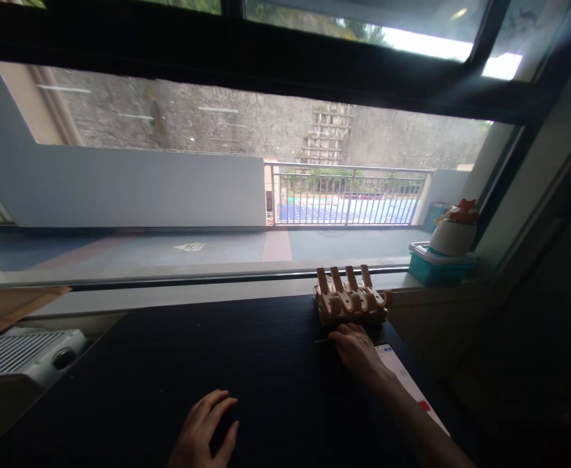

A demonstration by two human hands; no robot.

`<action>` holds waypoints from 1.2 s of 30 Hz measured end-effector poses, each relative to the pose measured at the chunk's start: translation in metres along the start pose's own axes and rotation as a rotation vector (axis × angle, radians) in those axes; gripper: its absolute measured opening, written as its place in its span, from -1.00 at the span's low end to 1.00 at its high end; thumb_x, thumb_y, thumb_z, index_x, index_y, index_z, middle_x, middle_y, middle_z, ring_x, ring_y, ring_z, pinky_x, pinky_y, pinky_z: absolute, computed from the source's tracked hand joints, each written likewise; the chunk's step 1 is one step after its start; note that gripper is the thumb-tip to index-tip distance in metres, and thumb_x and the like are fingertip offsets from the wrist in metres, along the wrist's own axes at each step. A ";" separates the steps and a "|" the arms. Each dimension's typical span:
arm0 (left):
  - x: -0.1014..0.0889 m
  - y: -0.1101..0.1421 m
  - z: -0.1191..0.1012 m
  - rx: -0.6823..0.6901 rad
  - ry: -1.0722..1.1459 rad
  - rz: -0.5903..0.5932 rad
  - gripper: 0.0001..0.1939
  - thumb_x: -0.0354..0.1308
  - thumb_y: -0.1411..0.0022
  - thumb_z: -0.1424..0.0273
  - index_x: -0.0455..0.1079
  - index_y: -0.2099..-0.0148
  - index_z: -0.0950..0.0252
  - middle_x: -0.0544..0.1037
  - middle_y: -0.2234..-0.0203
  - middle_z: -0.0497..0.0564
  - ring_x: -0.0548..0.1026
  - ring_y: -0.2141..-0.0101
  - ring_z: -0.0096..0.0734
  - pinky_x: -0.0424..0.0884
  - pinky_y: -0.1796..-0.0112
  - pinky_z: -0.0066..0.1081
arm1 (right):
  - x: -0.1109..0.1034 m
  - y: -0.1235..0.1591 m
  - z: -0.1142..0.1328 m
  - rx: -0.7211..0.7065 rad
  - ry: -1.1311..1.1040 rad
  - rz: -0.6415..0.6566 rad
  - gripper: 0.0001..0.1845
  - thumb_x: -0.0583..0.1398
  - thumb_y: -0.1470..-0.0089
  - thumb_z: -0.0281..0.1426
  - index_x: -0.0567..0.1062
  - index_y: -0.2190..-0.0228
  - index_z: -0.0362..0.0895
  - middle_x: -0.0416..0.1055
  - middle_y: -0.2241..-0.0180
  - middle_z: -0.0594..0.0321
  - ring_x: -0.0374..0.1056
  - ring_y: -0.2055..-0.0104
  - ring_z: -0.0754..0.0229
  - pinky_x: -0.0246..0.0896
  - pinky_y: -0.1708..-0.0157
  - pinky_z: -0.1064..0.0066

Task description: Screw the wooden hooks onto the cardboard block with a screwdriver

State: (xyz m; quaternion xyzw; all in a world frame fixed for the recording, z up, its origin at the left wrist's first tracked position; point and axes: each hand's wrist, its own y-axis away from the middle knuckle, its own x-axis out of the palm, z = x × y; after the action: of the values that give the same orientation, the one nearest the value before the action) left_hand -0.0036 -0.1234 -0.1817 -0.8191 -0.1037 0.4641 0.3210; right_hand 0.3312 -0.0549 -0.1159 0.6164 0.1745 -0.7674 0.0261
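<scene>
At the front of the black table (246,364), my left hand (204,426) hovers or rests with its fingers apart and nothing in it. My right hand (353,348) reaches to the far right part of the tabletop, its fingers pinched together. A thin, pale stick (321,340) pokes out to the left of those fingertips; its other end is hidden by the hand. Just beyond the right hand stands a wooden mechanical model (351,302) with several upright flat arms in a row. Beneath my right forearm lies a phone-like panel (405,377) with a light screen, partly covered.
A teal box (444,268) with a white figurine (453,235) on it stands on the windowsill at right. A white slatted appliance (29,354) is left of the table, below a brown board (12,312). A window with a dark frame runs behind.
</scene>
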 end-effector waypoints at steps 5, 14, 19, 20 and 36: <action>-0.002 0.004 0.000 0.031 -0.020 -0.004 -0.78 0.14 -0.09 0.33 0.49 0.18 0.14 0.54 0.17 0.02 0.52 0.14 -0.18 0.54 0.19 -0.24 | 0.009 -0.004 0.007 0.024 0.032 0.008 -0.61 0.03 -0.09 -0.57 0.54 0.17 -0.04 0.49 0.22 0.18 0.33 0.11 0.10 0.08 0.10 0.33; -0.007 0.004 -0.010 0.040 0.016 -0.048 -0.80 0.12 -0.13 0.35 0.45 0.16 0.18 0.53 0.18 0.05 0.51 0.13 -0.18 0.54 0.19 -0.21 | -0.017 0.041 -0.010 0.139 0.030 -0.114 -0.61 0.02 -0.13 -0.41 0.43 0.02 -0.12 0.38 0.00 0.10 0.27 -0.03 0.03 0.14 -0.01 0.24; -0.009 0.003 -0.013 0.054 0.039 -0.040 -0.76 0.11 -0.17 0.35 0.37 0.08 0.20 0.50 0.15 0.06 0.47 0.08 -0.20 0.51 0.15 -0.19 | -0.020 0.120 -0.045 0.450 -0.036 -0.175 -0.40 0.04 -0.10 -0.11 0.31 -0.08 -0.19 0.30 -0.07 0.00 0.28 -0.05 -0.06 0.23 0.03 0.14; -0.010 0.002 -0.013 0.060 0.045 -0.037 -0.75 0.11 -0.17 0.35 0.35 0.07 0.20 0.50 0.15 0.05 0.46 0.08 -0.20 0.51 0.14 -0.19 | -0.019 0.133 -0.047 0.539 -0.048 -0.157 -0.32 0.04 -0.07 -0.06 0.26 -0.12 -0.20 0.26 -0.11 -0.03 0.25 -0.09 -0.09 0.23 0.03 0.11; -0.014 0.005 -0.016 -0.014 0.114 -0.058 -0.74 0.09 -0.19 0.38 0.31 0.04 0.18 0.48 0.14 0.04 0.46 0.08 -0.23 0.50 0.12 -0.18 | 0.004 0.176 -0.014 0.619 0.012 -0.007 -0.31 0.00 -0.08 -0.14 0.13 -0.20 -0.16 0.29 -0.09 -0.04 0.29 -0.06 -0.17 0.30 0.14 0.05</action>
State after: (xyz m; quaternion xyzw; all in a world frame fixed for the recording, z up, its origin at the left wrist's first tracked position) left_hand 0.0012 -0.1406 -0.1695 -0.8429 -0.1124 0.4065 0.3341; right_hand 0.3885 -0.2152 -0.1642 0.5991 -0.0651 -0.7804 -0.1666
